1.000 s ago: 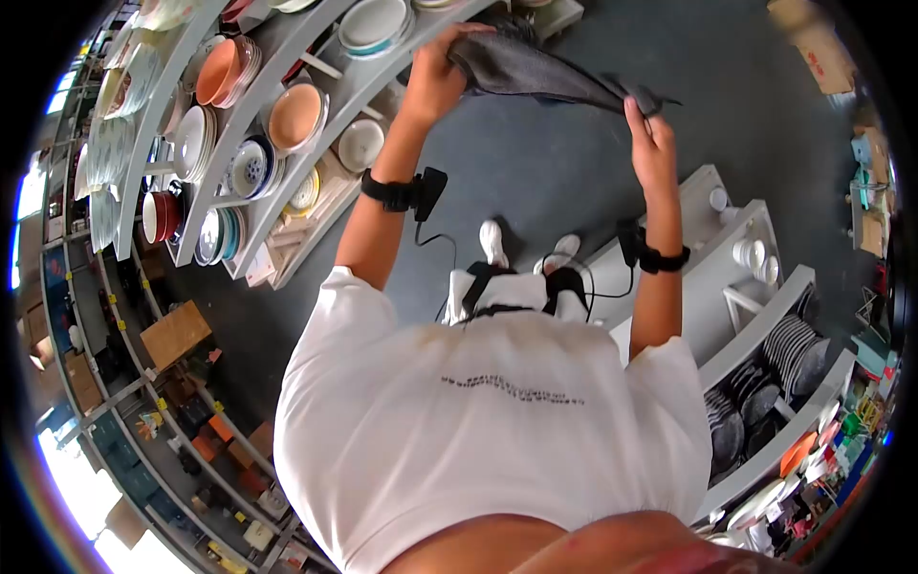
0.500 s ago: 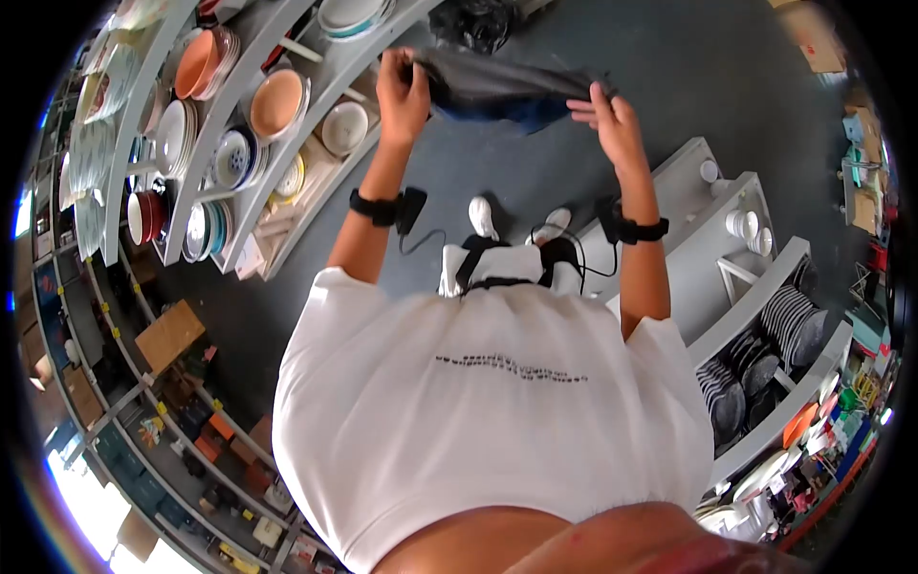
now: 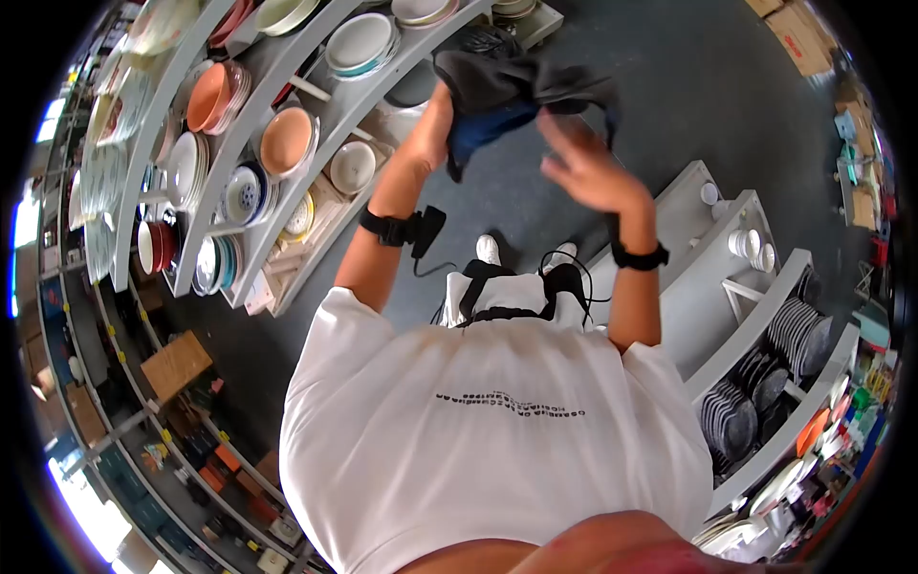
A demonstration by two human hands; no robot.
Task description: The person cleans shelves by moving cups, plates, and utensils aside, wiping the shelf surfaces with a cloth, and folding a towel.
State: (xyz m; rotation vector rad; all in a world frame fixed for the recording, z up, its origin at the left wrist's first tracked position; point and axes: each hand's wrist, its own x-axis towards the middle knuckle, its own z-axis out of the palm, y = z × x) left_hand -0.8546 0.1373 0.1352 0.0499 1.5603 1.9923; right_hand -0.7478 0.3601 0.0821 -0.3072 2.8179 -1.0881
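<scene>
A dark grey cloth [image 3: 502, 84] with a blue side hangs crumpled in front of me, above the floor. My left hand [image 3: 437, 129] is closed on its left end, with the fingers partly hidden behind the fabric. Beside the lower right part of the cloth is my right hand [image 3: 595, 170], blurred by motion. Its fingers are spread apart and none is wrapped round the fabric; whether a fingertip touches the cloth I cannot tell.
To the left stand shelves [image 3: 330, 115] with stacked plates and bowls. On the right, a white shelf unit [image 3: 660, 258] holds white cups [image 3: 751, 247] and dark ribbed dishes [image 3: 798, 330]. Cardboard boxes [image 3: 798, 38] sit at the far right. Grey floor [image 3: 669, 86] lies between.
The cloth was stretched between both hands and is now bunched toward the left. My right hand has come off its right end and moved down and inward. The left hand has shifted right and down.
</scene>
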